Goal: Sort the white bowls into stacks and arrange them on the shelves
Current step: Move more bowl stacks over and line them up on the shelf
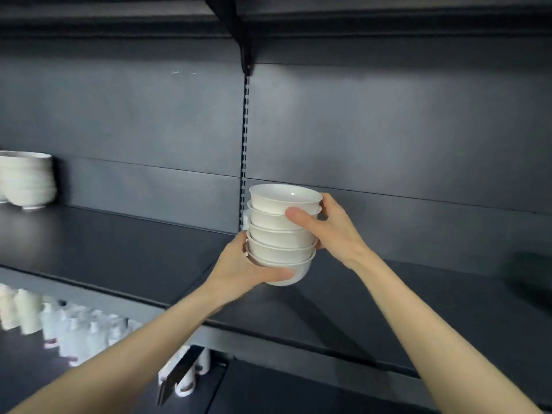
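Hands: two are seen, both bare, both on one stack.
Held stack (pixel 280 237): five white bowls are counted, nested one inside another, mouths upward.
Look of the bowls: plain glossy white, with round sides and thin rims that flare out a little; a small highlight is seen inside the top bowl. The stack leans slightly.
Place of the held stack: it is held over the shelf (pixel 119 249), near the middle of the view and just in front of the slotted upright (pixel 246 130). Whether the lowest bowl touches the board cannot be told.
Left hand (pixel 248 270): the lowest bowl is grasped from the left, with the thumb laid across its front.
Right hand (pixel 325 231): the upper bowls are grasped from the right, the thumb is pressed on the second bowl, and the fingers are wrapped behind.
Far stack (pixel 27 180): one more stack of white bowls stands on the same shelf at the far left, well apart. Its bowls are too blurred to be counted.
Shelf: dark grey, with a dark back panel.
Bracket (pixel 243 46): one black bracket is fixed at the top of the upright.
Lower shelf (pixel 30 369): many small white containers (pixel 74 330) are set in rows, blurred.
Dark object (pixel 531 279): one blurred shape lies on the shelf at the right edge.
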### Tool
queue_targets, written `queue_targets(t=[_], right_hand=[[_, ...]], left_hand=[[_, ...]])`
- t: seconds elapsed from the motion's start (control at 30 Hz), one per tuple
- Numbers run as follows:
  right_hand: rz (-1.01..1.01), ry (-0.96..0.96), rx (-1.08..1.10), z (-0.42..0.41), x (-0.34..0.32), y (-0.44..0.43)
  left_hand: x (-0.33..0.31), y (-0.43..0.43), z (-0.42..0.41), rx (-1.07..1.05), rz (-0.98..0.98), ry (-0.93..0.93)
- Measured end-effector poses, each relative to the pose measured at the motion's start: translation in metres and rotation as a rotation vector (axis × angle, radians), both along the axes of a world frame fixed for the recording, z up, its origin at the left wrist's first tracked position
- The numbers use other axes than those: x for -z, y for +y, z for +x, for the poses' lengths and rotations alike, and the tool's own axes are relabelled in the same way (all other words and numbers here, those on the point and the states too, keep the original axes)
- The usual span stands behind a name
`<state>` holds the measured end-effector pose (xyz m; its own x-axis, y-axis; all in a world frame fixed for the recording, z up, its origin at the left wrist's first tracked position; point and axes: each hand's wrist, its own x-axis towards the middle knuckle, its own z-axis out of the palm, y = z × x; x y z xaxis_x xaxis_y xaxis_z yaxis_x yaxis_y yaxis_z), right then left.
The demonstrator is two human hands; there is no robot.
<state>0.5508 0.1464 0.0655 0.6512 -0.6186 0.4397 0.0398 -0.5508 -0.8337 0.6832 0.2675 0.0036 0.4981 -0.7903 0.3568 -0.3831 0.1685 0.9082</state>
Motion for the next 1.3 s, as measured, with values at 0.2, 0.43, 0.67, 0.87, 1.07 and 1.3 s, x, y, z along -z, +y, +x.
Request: queue_targets(t=[0.2, 0.43, 0.67, 0.87, 1.07, 1.3], right_hand=[[0.095, -0.036, -0.133, 0.113, 0.013, 0.087], [0.112, 0.008, -0.24, 0.24, 0.028, 0.157], [0.094, 0.038, -0.285, 0.356, 0.019, 0.175], [0.055, 0.059, -0.3, 0.455, 0.021, 0.164], [0.041, 0.075, -0.276, 0.542, 0.02, 0.149], [0.066, 0.08, -0.206, 0.621, 0.022, 0.129]], left_hand=[[0.008, 0.101, 0.101, -0.158, 0.055, -0.041], [0.024, 0.184, 0.218, -0.278, 0.098, -0.006], [0.018, 0.206, 0.327, -0.316, 0.081, 0.001], [0.024, 0.194, 0.421, -0.326, 0.078, 0.014], [0.023, 0.177, 0.508, -0.288, 0.09, 0.032], [0.02, 0.155, 0.592, -0.174, 0.095, 0.024]])
